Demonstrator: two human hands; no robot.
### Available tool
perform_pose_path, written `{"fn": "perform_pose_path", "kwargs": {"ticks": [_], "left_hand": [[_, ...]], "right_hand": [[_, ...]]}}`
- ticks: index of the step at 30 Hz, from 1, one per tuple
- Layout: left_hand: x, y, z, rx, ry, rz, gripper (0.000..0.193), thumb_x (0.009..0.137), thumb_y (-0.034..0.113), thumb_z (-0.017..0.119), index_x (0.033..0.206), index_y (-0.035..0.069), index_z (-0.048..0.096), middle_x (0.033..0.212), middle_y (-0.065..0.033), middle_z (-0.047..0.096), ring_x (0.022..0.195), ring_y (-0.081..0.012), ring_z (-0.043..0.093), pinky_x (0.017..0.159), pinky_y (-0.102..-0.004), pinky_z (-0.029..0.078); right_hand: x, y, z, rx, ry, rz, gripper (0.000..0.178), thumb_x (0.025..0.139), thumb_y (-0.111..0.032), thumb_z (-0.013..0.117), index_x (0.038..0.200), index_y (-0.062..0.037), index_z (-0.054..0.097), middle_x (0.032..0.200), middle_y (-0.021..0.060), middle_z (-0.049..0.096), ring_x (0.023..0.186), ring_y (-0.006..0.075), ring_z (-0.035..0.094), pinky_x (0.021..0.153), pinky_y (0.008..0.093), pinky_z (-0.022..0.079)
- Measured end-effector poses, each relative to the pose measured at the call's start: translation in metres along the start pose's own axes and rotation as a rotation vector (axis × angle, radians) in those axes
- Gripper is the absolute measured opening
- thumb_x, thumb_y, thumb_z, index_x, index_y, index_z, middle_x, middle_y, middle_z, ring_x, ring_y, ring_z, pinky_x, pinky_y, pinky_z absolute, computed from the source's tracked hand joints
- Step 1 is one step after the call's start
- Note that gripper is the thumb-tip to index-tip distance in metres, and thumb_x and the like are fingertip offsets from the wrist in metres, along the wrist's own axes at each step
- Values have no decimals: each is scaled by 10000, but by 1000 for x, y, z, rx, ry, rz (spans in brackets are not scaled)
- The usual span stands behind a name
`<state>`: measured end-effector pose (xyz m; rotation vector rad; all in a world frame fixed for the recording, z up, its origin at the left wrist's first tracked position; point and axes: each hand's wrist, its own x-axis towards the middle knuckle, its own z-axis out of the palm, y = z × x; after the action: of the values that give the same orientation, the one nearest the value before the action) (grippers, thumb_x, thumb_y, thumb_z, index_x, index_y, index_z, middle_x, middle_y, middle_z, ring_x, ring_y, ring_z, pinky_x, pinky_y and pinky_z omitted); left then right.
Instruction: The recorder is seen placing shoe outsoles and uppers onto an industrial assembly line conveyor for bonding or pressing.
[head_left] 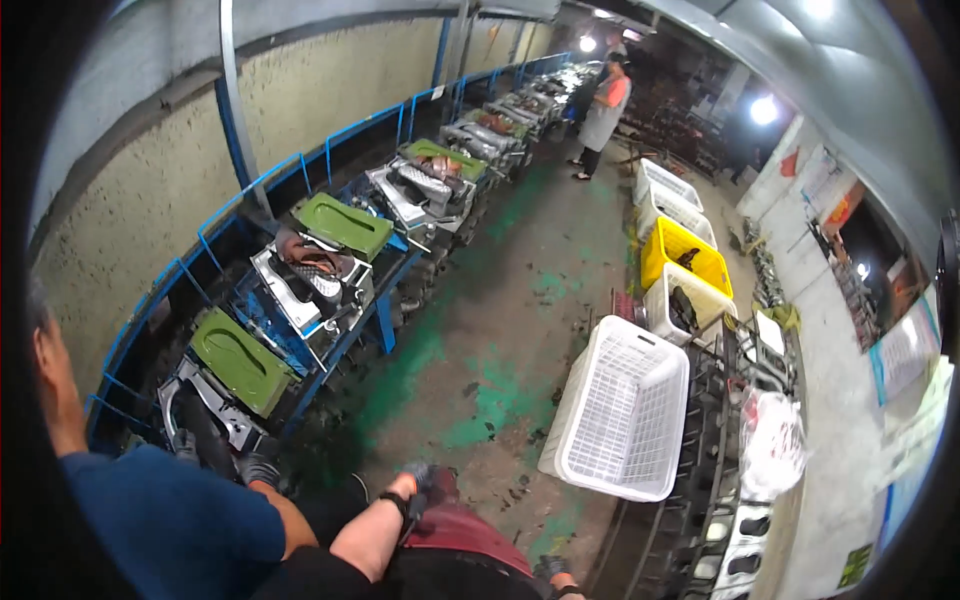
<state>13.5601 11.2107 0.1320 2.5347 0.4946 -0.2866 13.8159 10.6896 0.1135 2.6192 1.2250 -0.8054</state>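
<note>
My left hand, in a dark glove with a dark band at the wrist, is held in front of my dark red apron. Its fingers blend into the dark floor and apron, so their pose is unclear. My right hand, gloved too, shows only partly at the lower edge; its fingers are too small and dim to read. Nothing can be made out in either hand. The nearest large thing to my right hand is a tall white plastic basket with slotted walls.
At left, a blue-shirted co-worker has gloved hands at an opened shoe-sole mold with a green lid. More molds line the blue-railed conveyor. Right stand a yellow crate, white crates and a rack. Farther off stands an aproned person.
</note>
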Motion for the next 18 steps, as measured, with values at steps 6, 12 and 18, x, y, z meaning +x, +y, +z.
{"fn": "perform_pose_path", "kwargs": {"ticks": [6,12,18], "left_hand": [[160,-35,-151,-1572,261,-595,259,924,276,666,994,38,739,986,-71,755,878,-213,710,752,-378,565],[195,-96,-227,-838,689,-780,393,908,334,703,1127,10,741,1089,-201,755,1021,-318,727,918,-394,553],[203,-140,-328,-643,1018,-1012,289,898,350,706,988,85,780,1036,-154,755,986,-342,720,891,-432,556]], "right_hand": [[190,-32,-93,520,73,196,332,956,-401,621,1079,-111,728,975,113,729,843,269,693,707,460,545],[356,1,-171,916,-15,335,391,952,-443,627,1129,-109,725,1061,109,715,887,252,667,720,449,534],[613,-199,-334,936,-208,183,416,935,-462,656,1093,-86,737,993,88,692,811,208,611,664,422,502]]}}
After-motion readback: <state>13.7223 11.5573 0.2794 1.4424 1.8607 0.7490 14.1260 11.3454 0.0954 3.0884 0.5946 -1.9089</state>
